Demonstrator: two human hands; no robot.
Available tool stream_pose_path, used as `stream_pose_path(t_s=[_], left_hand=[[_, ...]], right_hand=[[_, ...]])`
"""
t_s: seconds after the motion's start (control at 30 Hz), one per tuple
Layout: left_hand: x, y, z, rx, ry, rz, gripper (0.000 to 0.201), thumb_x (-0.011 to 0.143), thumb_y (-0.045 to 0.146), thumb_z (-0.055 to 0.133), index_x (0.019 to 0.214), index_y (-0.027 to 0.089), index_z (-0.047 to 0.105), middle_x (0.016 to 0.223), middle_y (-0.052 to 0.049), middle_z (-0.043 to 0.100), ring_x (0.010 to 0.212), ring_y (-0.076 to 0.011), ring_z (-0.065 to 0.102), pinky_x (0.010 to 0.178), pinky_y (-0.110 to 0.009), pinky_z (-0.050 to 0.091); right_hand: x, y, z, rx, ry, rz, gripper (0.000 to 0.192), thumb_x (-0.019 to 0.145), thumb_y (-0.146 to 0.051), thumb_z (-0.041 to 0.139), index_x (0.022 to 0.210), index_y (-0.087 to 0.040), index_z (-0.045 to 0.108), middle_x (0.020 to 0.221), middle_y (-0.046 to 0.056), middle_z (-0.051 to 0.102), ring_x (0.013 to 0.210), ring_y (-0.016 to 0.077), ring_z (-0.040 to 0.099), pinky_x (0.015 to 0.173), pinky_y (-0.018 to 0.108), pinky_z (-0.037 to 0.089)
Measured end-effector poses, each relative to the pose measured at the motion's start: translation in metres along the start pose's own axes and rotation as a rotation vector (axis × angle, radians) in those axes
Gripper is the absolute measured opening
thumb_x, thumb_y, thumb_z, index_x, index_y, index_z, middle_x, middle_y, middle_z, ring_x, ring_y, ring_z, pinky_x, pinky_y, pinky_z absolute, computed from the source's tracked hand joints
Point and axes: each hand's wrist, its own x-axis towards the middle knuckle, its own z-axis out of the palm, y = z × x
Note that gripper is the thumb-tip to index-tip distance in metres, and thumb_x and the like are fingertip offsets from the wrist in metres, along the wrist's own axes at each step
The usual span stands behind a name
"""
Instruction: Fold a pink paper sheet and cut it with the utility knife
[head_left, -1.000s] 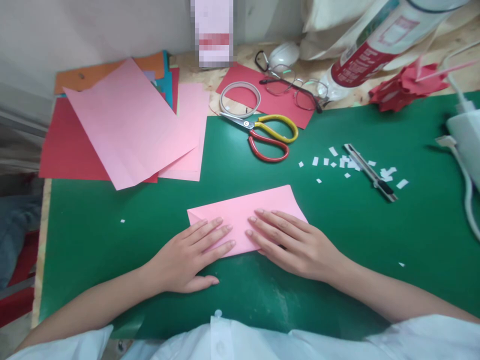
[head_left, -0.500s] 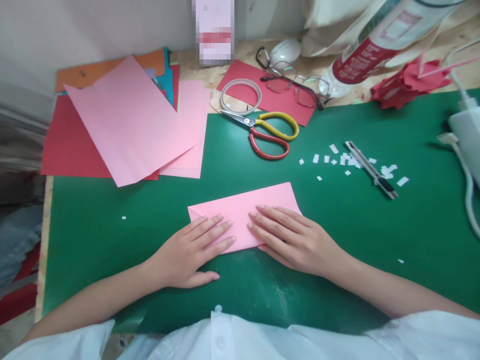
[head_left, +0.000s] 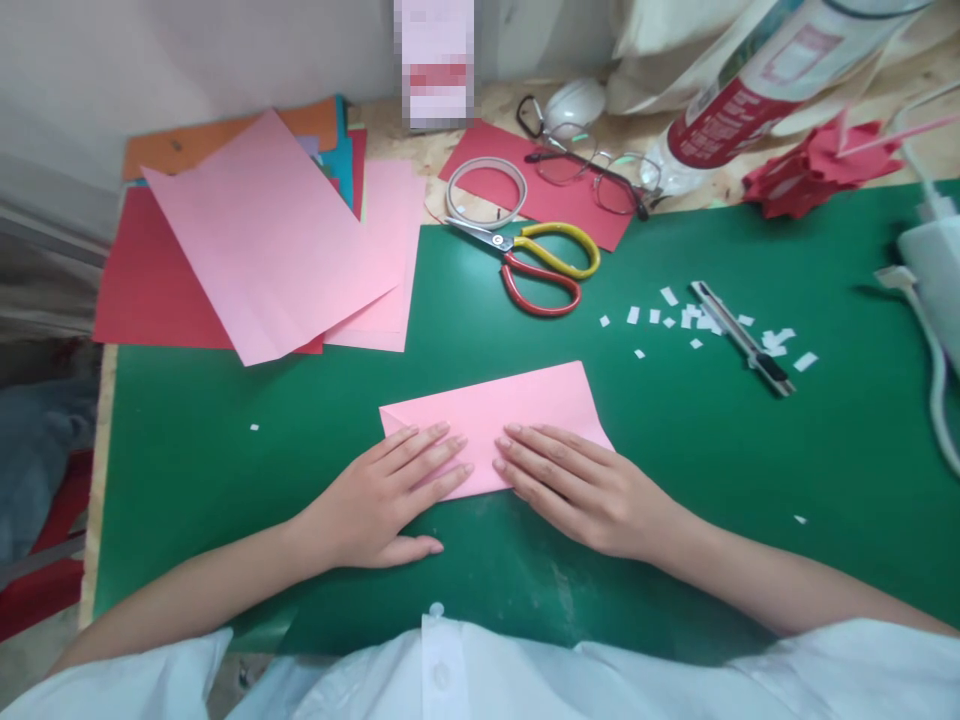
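On the green mat [head_left: 225,470], both hands press folded pink paper [head_left: 495,410].

We see a bright, soft light all over, with no hard glare. Our hands [head_left: 375,500] drop only small, faint shadows on the green mat [head_left: 225,480]. The middle looks sharp. Near the edges things bend and stretch, and the big bottle [head_left: 757,90] at the top right looks blurry.

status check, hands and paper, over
Left hand and right hand flat, open, pressing folded pink paper sheet onto green cutting mat. Nothing obstructing.
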Motion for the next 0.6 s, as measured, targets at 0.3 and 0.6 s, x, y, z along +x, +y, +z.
stream_pose_path(t_s=[0.3,0.6], left_hand=[[0.0001,0.0005,0.0012,0.02,0.009,0.012,0.08,0.093,0.061,0.056,0.155,0.013,0.038,0.164,-0.015,0.033,0.155,-0.0327,0.023,0.126,-0.047,0.023],[-0.0029,-0.0003,0.004,0.012,-0.005,0.048,0.086,0.089,0.07,0.054,0.156,0.02,0.036,0.165,-0.019,0.026,0.156,-0.0382,0.018,0.125,-0.052,0.018]], right_hand=[[0.0022,-0.0038,0.0036,0.062,0.028,-0.077,0.026,0.1,-0.018,0.058,0.122,-0.008,0.068,0.133,0.012,0.065,0.131,0.0245,0.058,0.109,0.041,0.055],[0.0048,-0.0009,0.0023,0.147,-0.028,-0.041,0.029,0.105,-0.025,0.051,0.125,-0.013,0.069,0.138,0.005,0.062,0.132,0.0211,0.057,0.112,0.039,0.053]])
